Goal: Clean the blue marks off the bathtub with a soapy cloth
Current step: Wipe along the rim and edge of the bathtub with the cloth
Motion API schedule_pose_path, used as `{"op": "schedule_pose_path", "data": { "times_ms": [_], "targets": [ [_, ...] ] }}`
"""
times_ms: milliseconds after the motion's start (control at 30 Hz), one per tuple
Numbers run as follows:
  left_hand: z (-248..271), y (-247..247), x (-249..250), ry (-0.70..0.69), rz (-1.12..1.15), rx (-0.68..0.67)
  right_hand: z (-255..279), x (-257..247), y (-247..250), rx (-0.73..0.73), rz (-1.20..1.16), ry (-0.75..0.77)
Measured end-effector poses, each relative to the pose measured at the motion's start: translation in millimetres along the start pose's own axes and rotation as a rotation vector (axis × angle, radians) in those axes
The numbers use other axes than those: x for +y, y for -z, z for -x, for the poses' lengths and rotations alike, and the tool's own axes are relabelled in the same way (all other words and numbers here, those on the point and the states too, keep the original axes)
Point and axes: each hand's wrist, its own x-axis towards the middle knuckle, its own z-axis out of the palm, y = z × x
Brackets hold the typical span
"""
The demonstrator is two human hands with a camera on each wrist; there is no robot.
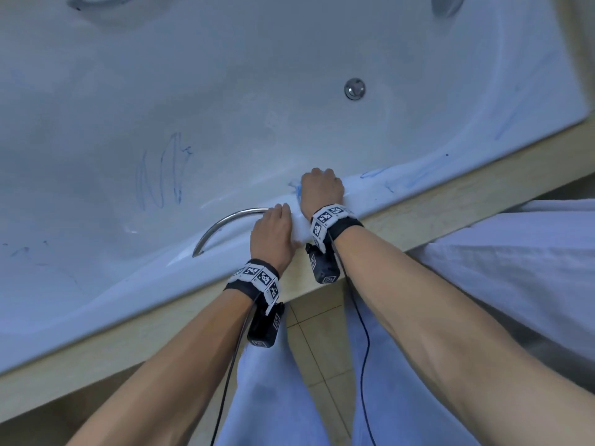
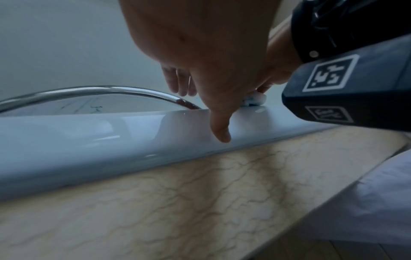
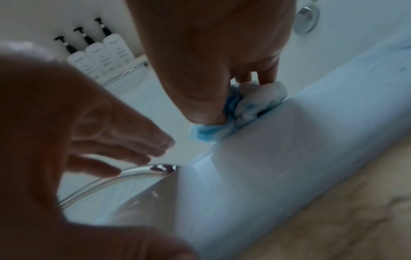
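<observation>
The white bathtub (image 1: 225, 91) has blue scribbles on its inner wall (image 1: 161, 175), and more blue marks (image 1: 418, 175) run along the near rim to the right. My right hand (image 1: 322, 188) grips a crumpled white cloth (image 3: 251, 103), stained blue, and presses it on the inner edge of the rim. A bit of that cloth (image 2: 255, 100) shows past my left thumb. My left hand (image 1: 273, 233) rests on the rim just left of it, fingers straight, thumb on the rim, holding nothing. Its fingertips (image 3: 155, 142) reach over the end of the chrome grab handle (image 1: 225, 223).
A chrome drain (image 1: 354, 88) sits in the tub floor. Three white pump bottles (image 3: 100, 58) stand on a ledge at the far side. A beige marble surround (image 1: 450, 194) borders the rim. White fabric (image 1: 515, 268) lies at the right, and tiled floor (image 1: 322, 333) is below.
</observation>
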Motion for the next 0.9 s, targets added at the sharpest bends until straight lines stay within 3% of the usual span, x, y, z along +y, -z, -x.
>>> {"op": "schedule_pose_path", "data": {
  "times_ms": [200,400,500,600,767,833,900],
  "targets": [
    [-18.1,14.4,68.0,0.112,0.058,-0.102,-14.1,126.6,38.4,0.06,0.043,-0.098],
    [-31.3,13.8,80.4,0.177,-0.013,-0.126,-42.7,250.3,80.6,0.087,0.056,-0.178],
    [-31.7,8.9,81.4,0.202,-0.01,-0.123,-46.6,244.2,93.6,0.072,-0.135,-0.172],
    [-33.2,9.9,83.0,0.201,-0.043,-0.134,-25.4,198.3,96.4,0.112,-0.258,-0.016],
    [-34.3,12.4,83.5,0.187,-0.095,-0.15,43.5,114.9,45.3,0.121,-0.279,0.358],
    [-34.2,10.3,82.9,0.188,-0.074,-0.145,64.9,117.8,14.8,0.07,-0.224,0.434],
    [-34.9,8.4,80.3,0.197,-0.057,-0.142,74.6,133.3,-9.0,0.131,-0.171,0.523]
  ]
}}
